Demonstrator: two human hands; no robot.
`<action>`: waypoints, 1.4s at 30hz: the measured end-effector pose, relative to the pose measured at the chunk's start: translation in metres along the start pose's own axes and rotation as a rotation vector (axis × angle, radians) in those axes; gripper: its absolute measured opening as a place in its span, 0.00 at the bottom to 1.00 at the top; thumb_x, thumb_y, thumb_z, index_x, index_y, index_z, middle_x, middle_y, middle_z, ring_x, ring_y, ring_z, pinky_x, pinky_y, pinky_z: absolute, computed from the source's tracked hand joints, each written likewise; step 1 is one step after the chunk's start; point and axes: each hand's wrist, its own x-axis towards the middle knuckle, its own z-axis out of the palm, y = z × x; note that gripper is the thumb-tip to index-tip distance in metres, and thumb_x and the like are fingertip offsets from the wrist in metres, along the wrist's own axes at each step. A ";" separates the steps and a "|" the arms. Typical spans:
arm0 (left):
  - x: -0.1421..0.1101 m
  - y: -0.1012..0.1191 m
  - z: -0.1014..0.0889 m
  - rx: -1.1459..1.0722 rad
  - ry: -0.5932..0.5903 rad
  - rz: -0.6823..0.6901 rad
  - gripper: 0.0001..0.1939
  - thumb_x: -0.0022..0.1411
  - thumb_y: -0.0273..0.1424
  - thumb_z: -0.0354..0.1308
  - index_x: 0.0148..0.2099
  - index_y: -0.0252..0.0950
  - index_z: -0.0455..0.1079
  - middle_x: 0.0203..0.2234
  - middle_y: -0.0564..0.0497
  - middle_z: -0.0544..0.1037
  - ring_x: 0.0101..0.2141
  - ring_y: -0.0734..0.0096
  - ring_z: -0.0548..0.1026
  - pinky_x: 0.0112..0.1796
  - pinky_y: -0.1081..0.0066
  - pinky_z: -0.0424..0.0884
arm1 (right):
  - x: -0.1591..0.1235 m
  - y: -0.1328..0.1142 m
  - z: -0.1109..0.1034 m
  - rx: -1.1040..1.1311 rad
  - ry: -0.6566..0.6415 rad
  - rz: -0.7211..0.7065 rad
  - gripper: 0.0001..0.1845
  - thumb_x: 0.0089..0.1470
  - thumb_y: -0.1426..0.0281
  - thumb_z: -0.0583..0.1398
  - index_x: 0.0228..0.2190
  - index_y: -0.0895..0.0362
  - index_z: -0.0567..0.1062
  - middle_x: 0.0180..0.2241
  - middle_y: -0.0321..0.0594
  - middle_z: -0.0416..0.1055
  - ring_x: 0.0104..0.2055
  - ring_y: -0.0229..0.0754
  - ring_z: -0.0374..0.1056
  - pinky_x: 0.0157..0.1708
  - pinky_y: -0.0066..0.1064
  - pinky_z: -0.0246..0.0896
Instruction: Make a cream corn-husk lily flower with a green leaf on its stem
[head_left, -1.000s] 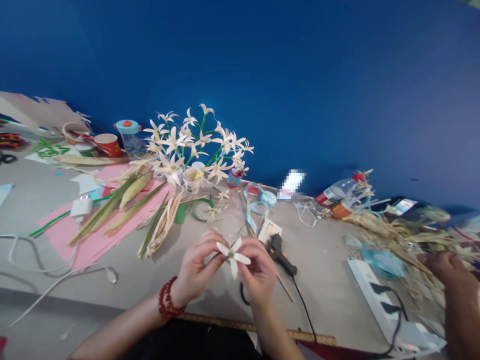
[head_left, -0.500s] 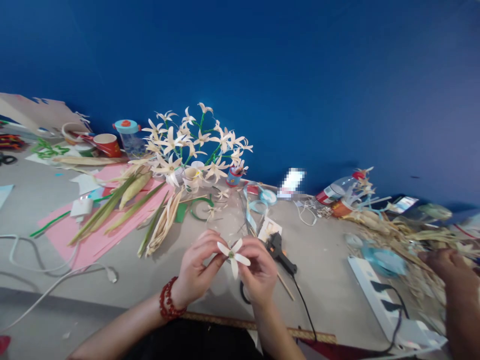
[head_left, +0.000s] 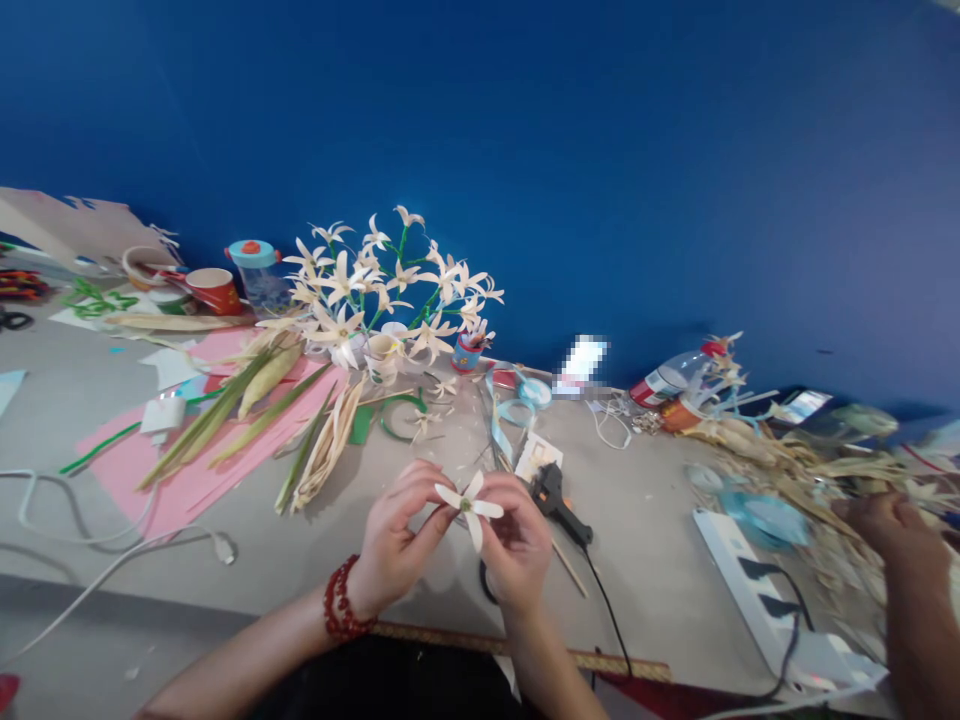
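Between my two hands is a small white handmade flower (head_left: 471,507) with narrow petals and a greenish centre, facing up at me. My left hand (head_left: 405,525), with a red bead bracelet at the wrist, pinches it from the left. From the other side, the fingers of my right hand (head_left: 516,535) are closed on it. A black glue gun (head_left: 559,503) lies just right of my right hand. Beyond my hands, a bunch of similar cream flowers (head_left: 390,280) on green stems stands in cups. Dried corn husks (head_left: 328,448) lie to the left.
Pink paper sheets (head_left: 202,490) carry green husk strips at left, near a white cable (head_left: 97,570). On the right are a power strip (head_left: 750,590), a plastic bottle (head_left: 671,382), and another person's hand (head_left: 892,530) over a husk pile. A blue ribbon roll (head_left: 535,392) lies near the wall.
The flower has tilted slightly between my fingers, its lower petal swinging a little to the right. Both hands keep their hold in nearly the same place.
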 end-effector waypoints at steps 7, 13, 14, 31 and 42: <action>-0.003 -0.001 0.000 -0.012 0.016 -0.070 0.06 0.64 0.21 0.56 0.38 0.36 0.71 0.31 0.48 0.74 0.36 0.65 0.73 0.45 0.62 0.69 | -0.007 0.004 0.001 0.033 0.007 0.055 0.09 0.54 0.78 0.62 0.34 0.52 0.76 0.34 0.38 0.71 0.37 0.41 0.67 0.37 0.32 0.64; -0.007 -0.009 -0.003 -0.005 0.027 -0.102 0.05 0.65 0.22 0.56 0.37 0.36 0.71 0.32 0.48 0.74 0.37 0.65 0.74 0.43 0.64 0.69 | -0.018 0.009 -0.005 -0.002 0.123 0.185 0.11 0.57 0.74 0.62 0.43 0.51 0.74 0.38 0.39 0.71 0.39 0.41 0.69 0.37 0.32 0.67; -0.007 -0.010 -0.004 0.000 0.028 -0.102 0.05 0.65 0.22 0.56 0.37 0.36 0.71 0.32 0.48 0.74 0.37 0.65 0.74 0.43 0.64 0.69 | -0.020 0.010 -0.007 -0.005 0.145 0.217 0.11 0.58 0.73 0.61 0.44 0.51 0.74 0.39 0.39 0.71 0.37 0.40 0.70 0.36 0.31 0.67; -0.007 -0.055 -0.032 -0.221 0.257 -0.572 0.11 0.60 0.38 0.63 0.37 0.36 0.75 0.30 0.49 0.79 0.34 0.67 0.75 0.39 0.71 0.71 | 0.019 0.018 -0.078 -0.452 -0.163 0.293 0.10 0.59 0.64 0.60 0.34 0.57 0.78 0.26 0.38 0.75 0.25 0.37 0.67 0.24 0.26 0.62; -0.007 -0.063 -0.029 -0.367 0.318 -0.659 0.13 0.56 0.40 0.67 0.34 0.34 0.75 0.28 0.49 0.78 0.32 0.69 0.74 0.40 0.70 0.70 | 0.015 0.037 -0.136 -0.907 -0.158 0.321 0.15 0.60 0.59 0.56 0.41 0.56 0.75 0.39 0.46 0.77 0.37 0.47 0.74 0.38 0.38 0.70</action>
